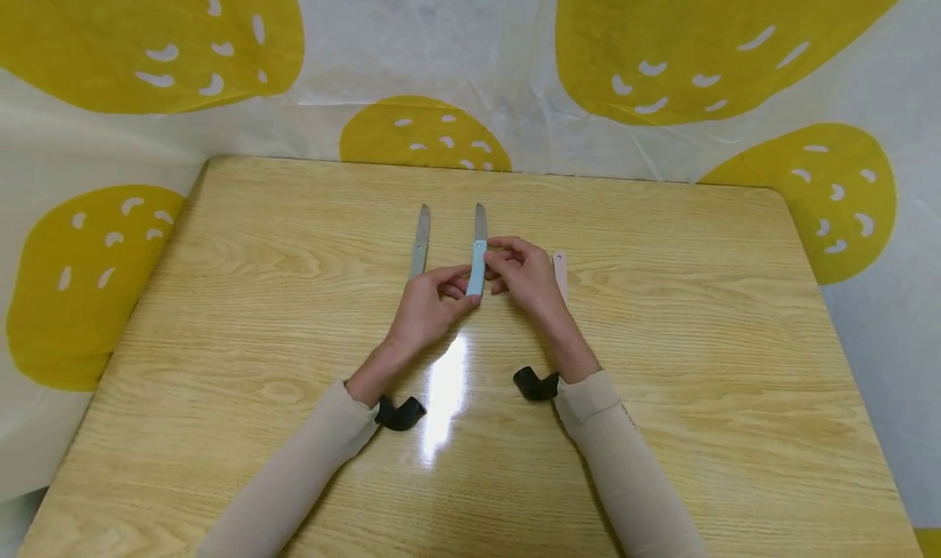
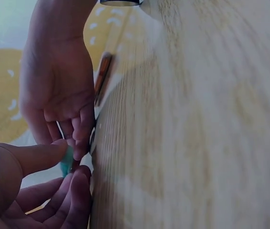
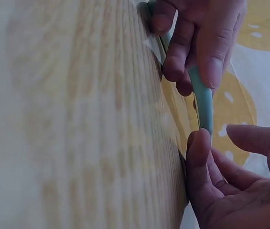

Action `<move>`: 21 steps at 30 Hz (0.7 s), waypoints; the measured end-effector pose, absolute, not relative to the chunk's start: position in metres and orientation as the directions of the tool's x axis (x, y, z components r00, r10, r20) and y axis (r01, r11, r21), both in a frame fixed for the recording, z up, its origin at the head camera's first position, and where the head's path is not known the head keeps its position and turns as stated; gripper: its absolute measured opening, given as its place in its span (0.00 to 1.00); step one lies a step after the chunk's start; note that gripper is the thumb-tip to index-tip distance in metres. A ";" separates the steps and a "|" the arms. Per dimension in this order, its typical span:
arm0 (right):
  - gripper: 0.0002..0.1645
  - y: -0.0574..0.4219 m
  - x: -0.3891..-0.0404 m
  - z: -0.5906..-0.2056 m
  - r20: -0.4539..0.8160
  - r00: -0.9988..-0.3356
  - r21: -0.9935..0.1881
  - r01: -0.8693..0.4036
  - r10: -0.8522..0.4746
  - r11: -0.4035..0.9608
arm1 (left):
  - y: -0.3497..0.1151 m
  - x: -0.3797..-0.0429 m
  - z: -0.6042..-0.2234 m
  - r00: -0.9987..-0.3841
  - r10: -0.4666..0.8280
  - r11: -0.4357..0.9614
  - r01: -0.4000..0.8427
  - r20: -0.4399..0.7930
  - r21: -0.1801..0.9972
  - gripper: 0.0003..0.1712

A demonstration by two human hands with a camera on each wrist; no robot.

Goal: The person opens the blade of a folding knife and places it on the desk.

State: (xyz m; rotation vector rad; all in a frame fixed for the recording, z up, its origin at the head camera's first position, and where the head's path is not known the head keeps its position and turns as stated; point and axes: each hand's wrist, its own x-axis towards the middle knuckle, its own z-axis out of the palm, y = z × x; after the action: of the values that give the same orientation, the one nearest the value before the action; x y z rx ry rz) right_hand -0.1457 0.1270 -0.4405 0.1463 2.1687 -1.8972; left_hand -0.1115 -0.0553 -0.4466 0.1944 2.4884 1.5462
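A folding knife [image 1: 476,268] with a light blue handle has its blade [image 1: 481,220] out, pointing at the far edge of the table. My left hand [image 1: 430,309] pinches the lower end of the handle, thumb on top. My right hand [image 1: 525,276] touches the handle from the right; in the right wrist view its fingertip [image 3: 200,140] meets the handle [image 3: 203,102] while the thumb stands apart. Left of it, a second knife [image 1: 419,256] with a grey-green handle lies blade out, partly hidden by my left hand. A pale pink handle [image 1: 560,272] lies beyond my right wrist, its lower part hidden.
The wood-grain table [image 1: 698,337] ends at a rounded far edge. Behind it hangs a white cloth [image 1: 426,35] with large yellow shapes. A dark curved piece sits at each cuff, one left [image 1: 401,413] and one right [image 1: 537,384].
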 end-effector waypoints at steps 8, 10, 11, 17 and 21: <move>0.23 0.127 -0.148 -0.440 -0.267 -0.958 -0.954 0.247 -0.108 0.171 | -0.053 -0.110 -0.442 -0.972 0.218 0.496 0.038 -0.082 0.868 0.28; 0.23 0.128 -0.149 -0.440 -0.265 -0.957 -0.954 0.243 -0.116 0.178 | -0.053 -0.110 -0.442 -0.974 0.214 0.514 0.043 -0.079 0.857 0.28; 0.24 0.128 -0.149 -0.440 -0.264 -0.957 -0.953 0.240 -0.121 0.183 | -0.053 -0.110 -0.442 -0.975 0.211 0.521 0.046 -0.076 0.852 0.29; 0.23 0.128 -0.151 -0.439 -0.271 -0.954 -0.951 0.244 -0.131 0.191 | -0.053 -0.110 -0.442 -0.977 0.204 0.544 0.062 -0.061 0.837 0.28; 0.23 0.127 -0.153 -0.439 -0.278 -0.951 -0.947 0.247 -0.135 0.207 | -0.052 -0.111 -0.443 -0.976 0.206 0.558 0.063 -0.064 0.827 0.28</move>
State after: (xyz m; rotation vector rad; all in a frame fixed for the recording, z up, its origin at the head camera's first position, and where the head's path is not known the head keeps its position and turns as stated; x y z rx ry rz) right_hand -0.1531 0.1269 -0.4387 0.1058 2.1863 -1.8039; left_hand -0.1110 -0.0525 -0.4430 0.2293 2.6351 1.3895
